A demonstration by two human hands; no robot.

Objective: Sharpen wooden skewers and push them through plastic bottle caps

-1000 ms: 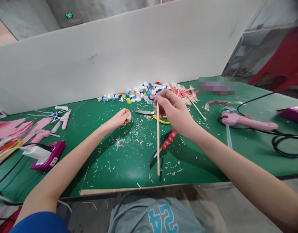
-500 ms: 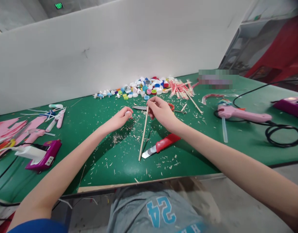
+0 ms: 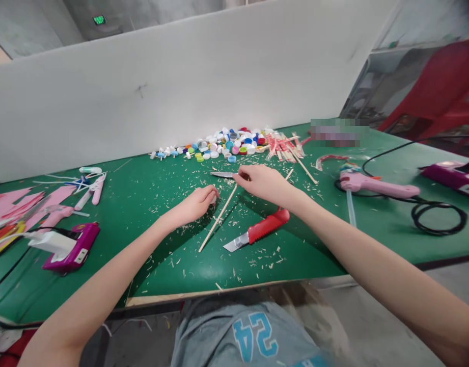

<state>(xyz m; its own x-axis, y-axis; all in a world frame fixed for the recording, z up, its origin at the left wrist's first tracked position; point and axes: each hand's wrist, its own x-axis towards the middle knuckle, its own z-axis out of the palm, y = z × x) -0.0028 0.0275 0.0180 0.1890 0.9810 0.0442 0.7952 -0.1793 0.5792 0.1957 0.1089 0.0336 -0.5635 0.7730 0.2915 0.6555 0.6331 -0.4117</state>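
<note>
1 left hand (image 3: 195,203) curled, grip unclear — 1 right hand (image 3: 261,183) open, beside 1 blade (image 3: 222,174)

Heaped bottle caps (image 3: 226,148), pink glue gun (image 3: 375,186)

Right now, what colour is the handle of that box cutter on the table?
The box cutter's handle is red, as the head view shows.

On the worktop (image 3: 303,265), bottle caps (image 3: 222,148) are heaped at the rear, along the partition (image 3: 181,92). A utility knife (image 3: 259,229) is laid toward the front, right of a wooden stick (image 3: 219,219); a glue gun (image 3: 375,186) is placed further right.
</note>
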